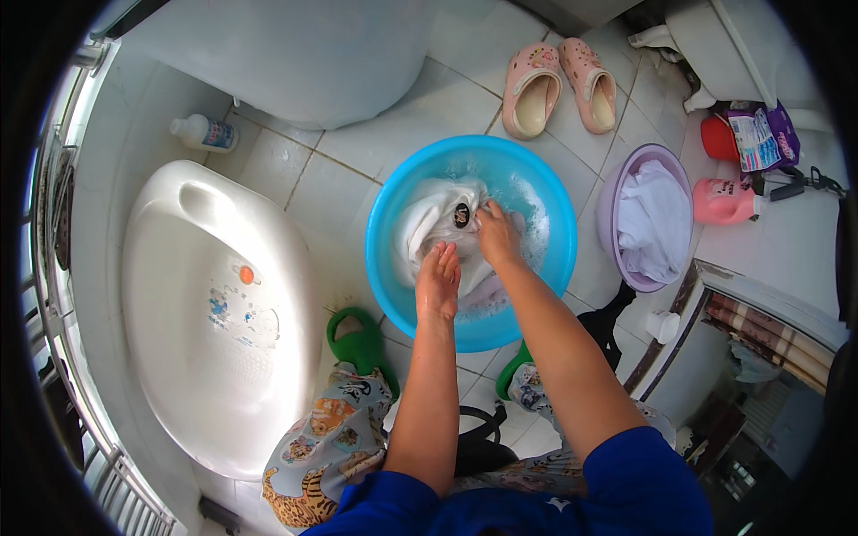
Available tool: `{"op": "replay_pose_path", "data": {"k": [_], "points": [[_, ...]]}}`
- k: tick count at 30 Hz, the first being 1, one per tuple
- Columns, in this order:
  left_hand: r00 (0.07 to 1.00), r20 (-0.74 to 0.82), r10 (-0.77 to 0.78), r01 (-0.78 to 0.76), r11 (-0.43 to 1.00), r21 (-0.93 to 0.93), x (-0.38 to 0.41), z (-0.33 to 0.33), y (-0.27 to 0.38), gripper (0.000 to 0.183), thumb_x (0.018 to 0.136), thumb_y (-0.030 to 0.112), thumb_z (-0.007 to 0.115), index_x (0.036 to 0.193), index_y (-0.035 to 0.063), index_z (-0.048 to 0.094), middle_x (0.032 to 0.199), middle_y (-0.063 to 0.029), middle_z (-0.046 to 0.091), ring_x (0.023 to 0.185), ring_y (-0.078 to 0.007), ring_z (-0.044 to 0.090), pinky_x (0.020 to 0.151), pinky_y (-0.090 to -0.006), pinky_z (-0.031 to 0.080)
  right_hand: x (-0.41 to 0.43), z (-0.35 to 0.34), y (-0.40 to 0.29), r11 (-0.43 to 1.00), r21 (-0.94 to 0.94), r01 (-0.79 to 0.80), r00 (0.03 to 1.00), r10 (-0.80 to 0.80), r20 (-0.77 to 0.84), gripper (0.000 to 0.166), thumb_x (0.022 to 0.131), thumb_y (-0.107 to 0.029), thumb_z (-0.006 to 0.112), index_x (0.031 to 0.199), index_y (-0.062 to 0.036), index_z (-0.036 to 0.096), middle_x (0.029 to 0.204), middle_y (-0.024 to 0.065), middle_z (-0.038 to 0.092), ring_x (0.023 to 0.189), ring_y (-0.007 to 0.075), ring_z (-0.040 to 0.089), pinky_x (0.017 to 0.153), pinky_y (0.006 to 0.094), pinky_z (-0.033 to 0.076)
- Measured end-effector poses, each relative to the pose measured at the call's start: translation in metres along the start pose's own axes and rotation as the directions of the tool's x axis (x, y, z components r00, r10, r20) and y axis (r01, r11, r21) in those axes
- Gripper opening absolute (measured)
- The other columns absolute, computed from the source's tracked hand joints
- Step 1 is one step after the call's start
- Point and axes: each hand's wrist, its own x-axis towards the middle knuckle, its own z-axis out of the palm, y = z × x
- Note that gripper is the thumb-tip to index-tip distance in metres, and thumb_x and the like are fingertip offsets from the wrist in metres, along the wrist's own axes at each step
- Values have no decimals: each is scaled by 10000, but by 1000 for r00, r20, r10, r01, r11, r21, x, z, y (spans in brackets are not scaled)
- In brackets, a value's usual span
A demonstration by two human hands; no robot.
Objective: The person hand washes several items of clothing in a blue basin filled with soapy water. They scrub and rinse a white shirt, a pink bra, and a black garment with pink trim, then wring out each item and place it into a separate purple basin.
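Note:
A round blue plastic basin (382, 281) stands on the tiled floor before me, with soapy water in it. A wet white garment (429, 208) with a dark oval patch lies bunched in the basin. My left hand (439, 281) is over the near side of the garment, palm turned up and fingers extended, gripping nothing. My right hand (497, 234) is at the garment's right edge, fingers bent down against the cloth; whether they pinch it is not clear. Paler, pinkish cloth (486, 291) shows under the suds near my right wrist.
Right of the basin stands a purple basin (606, 228) with white cloth (653, 221), beside a pink bottle (724, 201). Pink clogs (533, 90) sit beyond. A white baby bathtub (154, 375) is at left, a white bottle (204, 132) behind it. Green slippers (358, 345) are on my feet.

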Motion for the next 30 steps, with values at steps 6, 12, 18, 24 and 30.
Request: {"op": "replay_pose_path", "data": {"k": [6, 12, 18, 24, 30], "points": [[999, -7, -31, 31, 996, -86, 5, -7, -11, 373, 851, 451, 580, 996, 108, 554, 1040, -15, 620, 889, -96, 542, 858, -254, 403, -17, -50, 2, 594, 782, -186, 980, 170, 105, 241, 830, -93, 574, 1068, -55, 576, 1029, 77, 600, 946, 251, 592, 801, 354, 478], [985, 56, -160, 169, 904, -394, -1, 9, -30, 707, 820, 642, 464, 1237, 72, 439, 1235, -117, 511, 1072, -246, 506, 939, -389, 401, -116, -152, -39, -592, 791, -152, 977, 28, 209, 279, 928, -167, 468, 1176, -41, 494, 1215, 110, 513, 1147, 238, 484, 989, 409, 370], [828, 529, 187, 190, 793, -578, -8, 54, -10, 705, 874, 574, 415, 1302, 15, 386, 1229, -167, 509, 1056, -314, 517, 918, -424, 425, -163, -145, -40, -791, 596, -139, 957, 48, 287, 393, 962, -305, 357, 1281, -90, 440, 1365, 112, 411, 1277, 302, 365, 1065, 482, 258], [903, 428, 13, 258, 783, -566, -16, 56, 1, 460, 832, 506, 569, 863, 47, 584, 798, -96, 598, 773, -272, 598, 728, -401, 519, -135, -93, -27, -650, 748, -137, 962, 91, 256, 422, 943, -353, 429, 1278, -98, 409, 1350, 77, 402, 1282, 253, 335, 1034, 437, 302], [964, 251, -94, 189, 903, -387, -17, 54, 19, 328, 800, 383, 659, 854, 64, 602, 776, -99, 607, 743, -233, 606, 669, -374, 521, -145, -113, -56, 61, 998, 16, 940, 341, -36, 484, 792, 29, 527, 1261, -6, 414, 1160, 109, 495, 1070, 168, 491, 885, 294, 424]]}}
